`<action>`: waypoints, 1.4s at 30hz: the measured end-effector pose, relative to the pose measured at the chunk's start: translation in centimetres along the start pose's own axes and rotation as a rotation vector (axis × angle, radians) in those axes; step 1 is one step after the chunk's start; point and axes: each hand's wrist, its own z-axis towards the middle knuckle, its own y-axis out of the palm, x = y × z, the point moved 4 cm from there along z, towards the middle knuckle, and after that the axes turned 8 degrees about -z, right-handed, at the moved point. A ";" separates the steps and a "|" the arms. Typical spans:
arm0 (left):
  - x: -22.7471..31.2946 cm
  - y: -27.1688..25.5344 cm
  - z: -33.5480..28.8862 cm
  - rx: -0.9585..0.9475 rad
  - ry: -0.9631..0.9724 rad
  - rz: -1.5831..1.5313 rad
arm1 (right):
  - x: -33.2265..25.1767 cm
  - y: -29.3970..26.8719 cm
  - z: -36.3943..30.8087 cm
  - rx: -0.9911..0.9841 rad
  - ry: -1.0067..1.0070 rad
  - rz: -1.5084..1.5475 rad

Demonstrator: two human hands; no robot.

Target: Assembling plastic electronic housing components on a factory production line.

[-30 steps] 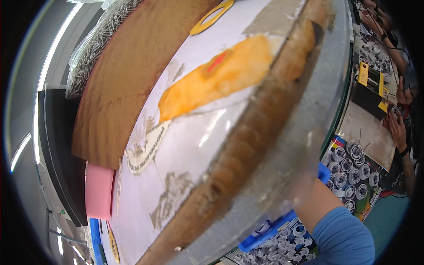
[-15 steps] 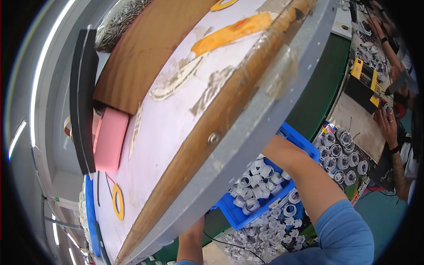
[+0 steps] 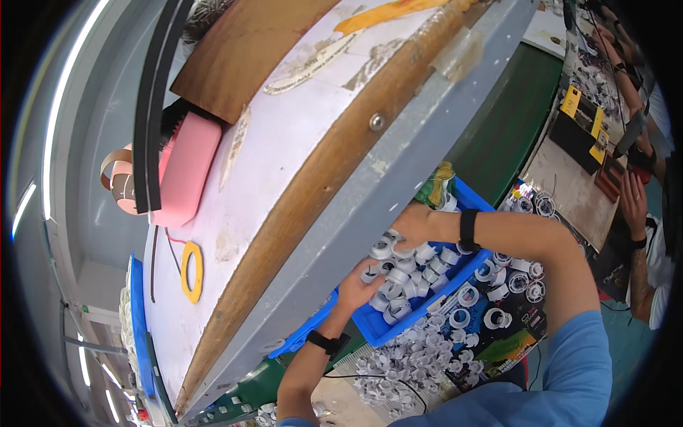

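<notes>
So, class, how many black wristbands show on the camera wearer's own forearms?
2: one black wristband just behind the left hand, another black wristband just behind the right hand. Neither is hidden.

Left fingers [image 3: 361, 281] and right fingers [image 3: 403, 235] make two sets, with two black wristbands [image 3: 468, 229] on those arms. Just one blue bin [image 3: 473, 203] in clear view. White rings [image 3: 409, 281] in it: easily over a dozen, but they overlap too much for an honest total. Small white clips [image 3: 405, 359]: dozens in one heap, good luck getting exact lol. Singles next: one yellow ring [image 3: 193, 297], one pink box [image 3: 191, 171], one brown board [image 3: 256, 53], one black-and-yellow box [image 3: 576, 139]. Plus at least two other people's arms [image 3: 638, 267], too cropped to tally properly.
</notes>
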 end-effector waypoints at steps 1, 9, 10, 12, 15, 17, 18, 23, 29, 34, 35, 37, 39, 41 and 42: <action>0.0 -0.9 0.6 -0.003 0.003 0.001 | 0.0 0.1 0.2 0.002 0.004 -0.001; -17.4 -10.1 12.6 0.397 -0.203 0.148 | 6.9 6.6 12.5 -0.058 -0.236 -1.025; -19.4 -8.5 15.5 0.351 -0.116 0.252 | 8.9 6.3 12.1 0.020 -0.085 -0.887; -23.0 -12.3 17.3 0.322 0.003 0.586 | 8.5 3.5 15.7 0.303 0.145 -0.532; -24.8 -17.1 17.6 0.262 0.190 1.034 | 7.9 -0.3 18.5 0.645 0.446 0.011; -22.4 -13.8 20.7 0.039 0.013 1.074 | 10.7 1.3 16.9 0.716 0.585 0.171; -21.2 -11.0 21.7 -0.181 -0.165 1.099 | 12.1 2.3 15.9 0.684 0.599 0.153; -17.9 -11.8 18.4 -0.146 -0.259 0.843 | 12.1 5.0 16.1 0.599 0.536 0.254; -15.6 -10.4 15.0 -0.013 -0.114 0.741 | 11.7 7.1 12.9 0.514 0.487 0.352; -14.7 -14.6 11.6 -0.018 -0.105 0.782 | 1.8 7.7 13.4 0.483 0.352 0.447; -14.3 -14.0 12.1 -0.019 -0.058 0.755 | 2.1 6.9 13.4 0.470 0.353 0.450; -13.5 -13.2 12.4 -0.020 -0.013 0.726 | 3.4 5.2 13.3 0.439 0.343 0.465; -12.2 -12.2 12.8 -0.066 -0.079 0.703 | 4.5 5.4 11.9 0.400 0.331 0.484; -9.6 -10.4 13.7 -0.116 -0.132 0.671 | 6.3 4.8 10.5 0.360 0.329 0.492; -7.3 -8.2 15.1 -0.151 -0.126 0.641 | 7.5 4.9 8.0 0.342 0.355 0.471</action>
